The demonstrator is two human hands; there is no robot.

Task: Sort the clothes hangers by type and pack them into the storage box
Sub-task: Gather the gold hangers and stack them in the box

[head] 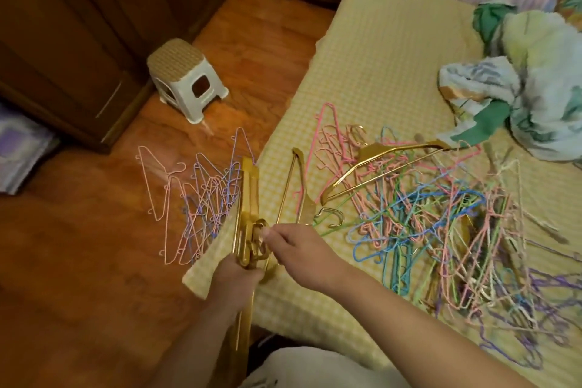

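No readable writing or brands anywhere. Your left hand [234, 274] is curled round a stack of gold hangers [247, 208], flat metal look, held on edge at the bed's near left corner. Your right hand [294, 246] pinches the hooks at the stack's top. Two more gold ones lie on the bed [362, 73], a yellow checked sheet: one [297, 186] just right of the stack, one [387, 167] atop the wire pile [441, 224], a thin pastel tangle spread to the right. A smaller pink and lilac wire heap [195, 198] sits on the wood floor, left. White plastic stool [185, 82] far left, crumpled cloth [519, 98] far right. Box not visible
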